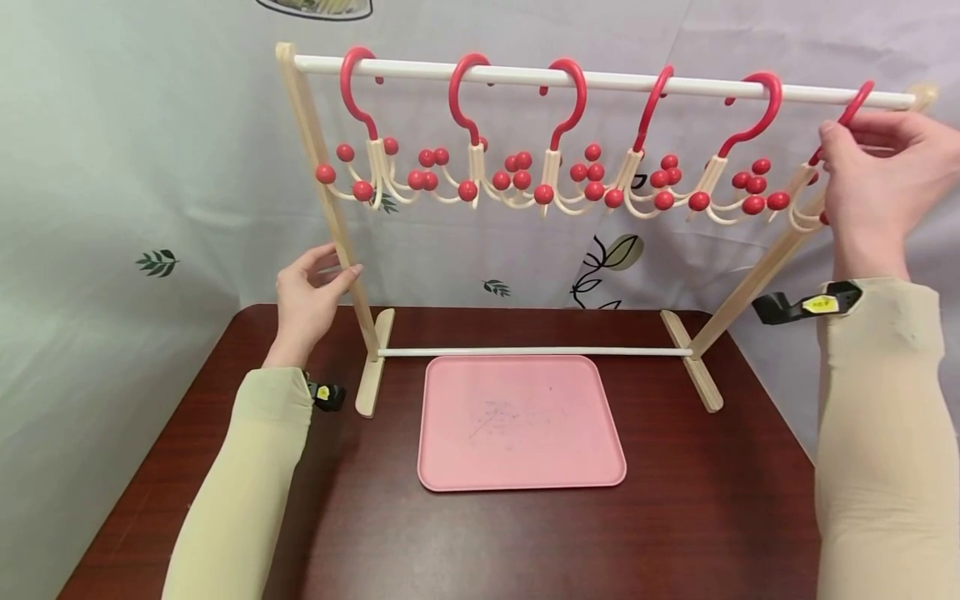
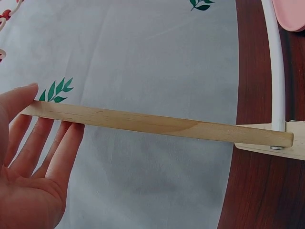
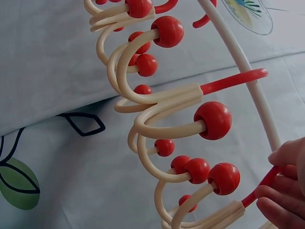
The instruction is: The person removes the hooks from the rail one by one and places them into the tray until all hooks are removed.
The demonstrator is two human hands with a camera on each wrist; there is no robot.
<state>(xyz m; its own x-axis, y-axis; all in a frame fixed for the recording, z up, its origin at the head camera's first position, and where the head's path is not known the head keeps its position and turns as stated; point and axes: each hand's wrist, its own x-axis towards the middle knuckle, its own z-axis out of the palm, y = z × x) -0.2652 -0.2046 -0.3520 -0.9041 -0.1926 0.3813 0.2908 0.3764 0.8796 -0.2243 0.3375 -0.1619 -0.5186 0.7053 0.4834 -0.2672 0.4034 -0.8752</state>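
Observation:
A wooden rack stands on the table, its white top rod [image 1: 420, 72] carrying several hook hangers with red hooks and cream prongs tipped by red balls. My left hand [image 1: 307, 296] holds the rack's left post [image 2: 119, 120], thumb on one side and fingers on the other. At the far right end, my right hand [image 1: 885, 183] pinches the red hook [image 3: 268, 177] of the last hanger, close under the rod. That hook's top shows over the rod in the head view; my hand covers part of its prongs. Beside it hangs another hanger [image 3: 176, 95].
A pink tray [image 1: 525, 475] lies flat on the dark wood table [image 1: 675, 517], just in front of the rack's white lower bar [image 1: 637, 352]. Flat wooden feet [image 1: 375, 383] support both posts. Behind hangs a pale cloth [image 1: 202, 108] with leaf prints.

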